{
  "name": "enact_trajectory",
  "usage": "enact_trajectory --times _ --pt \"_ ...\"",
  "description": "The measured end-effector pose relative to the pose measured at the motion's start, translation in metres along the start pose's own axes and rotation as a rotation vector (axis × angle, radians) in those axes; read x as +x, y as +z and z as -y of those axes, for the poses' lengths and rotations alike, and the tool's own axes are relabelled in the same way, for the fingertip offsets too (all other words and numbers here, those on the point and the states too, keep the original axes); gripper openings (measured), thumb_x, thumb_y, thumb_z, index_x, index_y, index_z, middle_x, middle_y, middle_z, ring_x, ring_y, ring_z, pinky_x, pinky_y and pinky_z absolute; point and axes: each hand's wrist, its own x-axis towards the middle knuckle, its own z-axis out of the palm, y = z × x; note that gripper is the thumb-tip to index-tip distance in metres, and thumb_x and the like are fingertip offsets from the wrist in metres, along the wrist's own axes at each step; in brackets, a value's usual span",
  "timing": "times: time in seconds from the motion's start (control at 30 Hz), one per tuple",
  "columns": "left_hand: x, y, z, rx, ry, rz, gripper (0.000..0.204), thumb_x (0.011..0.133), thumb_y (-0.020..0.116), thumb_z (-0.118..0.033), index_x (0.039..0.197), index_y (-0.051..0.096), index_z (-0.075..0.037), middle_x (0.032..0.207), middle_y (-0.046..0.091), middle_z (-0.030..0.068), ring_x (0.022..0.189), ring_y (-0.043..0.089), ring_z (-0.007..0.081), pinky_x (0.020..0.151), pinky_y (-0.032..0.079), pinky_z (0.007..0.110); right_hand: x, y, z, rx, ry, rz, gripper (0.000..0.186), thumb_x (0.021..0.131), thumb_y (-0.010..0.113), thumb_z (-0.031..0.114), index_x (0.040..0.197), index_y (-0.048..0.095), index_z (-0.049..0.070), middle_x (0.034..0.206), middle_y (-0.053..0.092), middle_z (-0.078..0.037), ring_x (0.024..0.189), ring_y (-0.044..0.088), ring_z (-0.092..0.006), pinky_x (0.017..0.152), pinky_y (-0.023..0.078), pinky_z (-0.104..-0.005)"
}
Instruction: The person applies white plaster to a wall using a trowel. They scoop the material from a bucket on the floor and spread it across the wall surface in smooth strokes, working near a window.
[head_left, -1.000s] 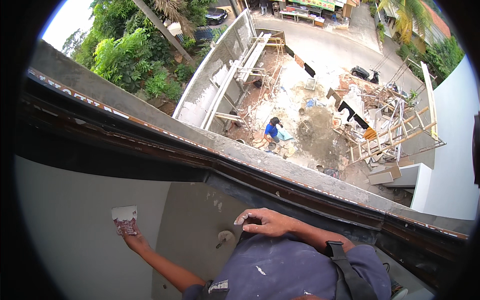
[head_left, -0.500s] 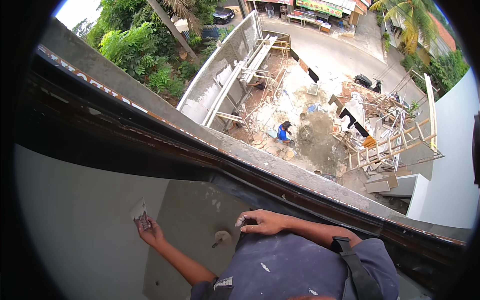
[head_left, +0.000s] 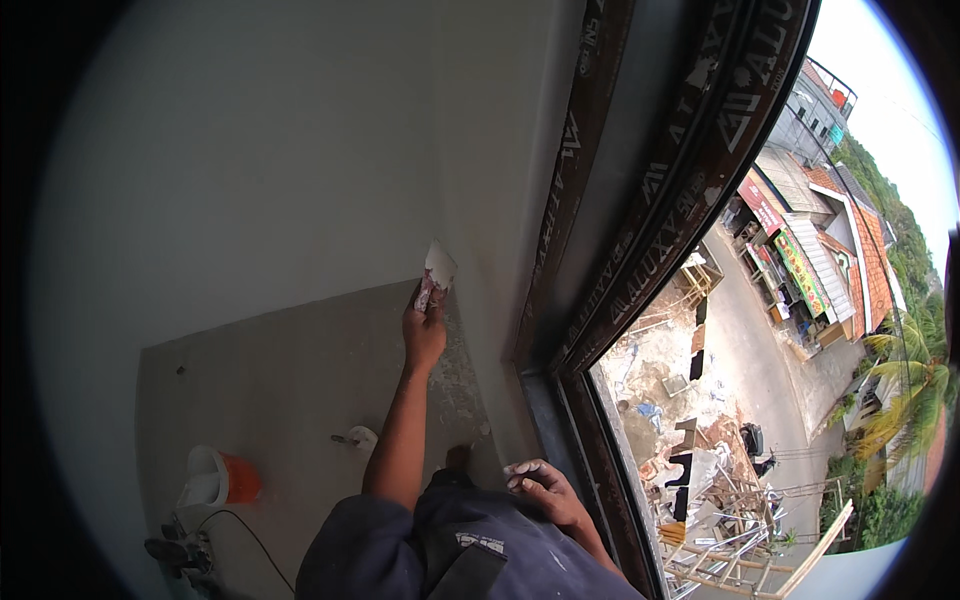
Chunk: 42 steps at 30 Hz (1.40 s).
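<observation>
My left hand is stretched forward, its fingers closed round the handle of a putty knife. The knife's pale, broad blade points up beside the corner where two light walls meet; whether it touches the wall I cannot tell. White smears cover the handle. My right hand is low in front of my body, close to the dark window frame. Its fingers are curled and whitened with dust or putty. What they hold, if anything, does not show.
On the grey floor stands an orange and white bucket. A dark tool with a cable lies near it. A round pale thing with a short rod is beside my left arm. Beyond the window, far below, are a rubble-strewn yard and a road.
My view has swung left, from the yard outside to the inside wall corner. My left hand has carried the putty knife up to that corner. My right hand stays near my body.
</observation>
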Motion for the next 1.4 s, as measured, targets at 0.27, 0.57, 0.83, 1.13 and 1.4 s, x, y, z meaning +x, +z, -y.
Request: enact_trajectory --times 0.27,0.57,0.83,1.13,1.4 --pt "-0.006 0.036 -0.002 0.247 0.250 -0.048 0.040 0.098 0.046 -0.007 0.137 0.047 0.002 0.132 0.054 0.0250 0.124 0.053 0.0383 0.102 0.045 0.041 0.000 0.004 -0.013 0.054 -0.119 -0.084 0.020 0.097 0.058 0.012 0.114 0.058 0.003 0.119 0.061 -0.011 0.099 0.061 -0.0155 0.088 0.049 -0.0311" --pt "-0.029 0.030 -0.016 0.396 0.320 0.384 0.053 0.090 0.050 -0.002 0.142 0.039 -0.001 0.139 0.047 0.0249 0.127 0.049 0.0377 0.107 0.041 0.044 -0.003 0.007 -0.007 0.047 -0.114 -0.067 0.018 0.097 0.058 0.012 0.113 0.057 0.004 0.123 0.059 -0.012 0.100 0.062 -0.0181 0.089 0.051 -0.0348" --pt "-0.013 -0.057 0.036 0.209 -0.038 0.244 0.044 0.092 0.050 -0.005 0.136 0.047 -0.003 0.108 0.063 0.0198 0.096 0.066 0.0292 0.083 0.053 0.034 -0.003 0.014 -0.007 0.248 -0.123 -0.088 0.023 0.094 0.062 0.018 0.113 0.057 0.007 0.122 0.059 -0.014 0.098 0.063 -0.0209 0.087 0.051 -0.0369" --pt "0.060 -0.003 0.030 0.733 0.246 0.216 0.030 0.097 0.046 -0.022 0.115 0.053 0.001 0.084 0.063 0.0119 0.065 0.065 0.0188 0.060 0.055 0.030 -0.006 0.009 -0.018 0.238 -0.134 -0.127 0.020 0.096 0.058 0.015 0.114 0.055 0.007 0.125 0.056 -0.014 0.100 0.062 -0.0203 0.090 0.050 -0.0370" --pt "0.033 -0.002 -0.084 0.037 -0.077 0.266 0.028 0.092 0.049 -0.013 0.114 0.052 0.004 0.078 0.065 0.0165 0.065 0.067 0.0261 0.064 0.052 0.041 -0.005 0.008 -0.019 0.179 -0.146 -0.121 0.022 0.096 0.058 0.016 0.116 0.055 0.006 0.126 0.056 -0.015 0.102 0.062 -0.0206 0.091 0.050 -0.0373"
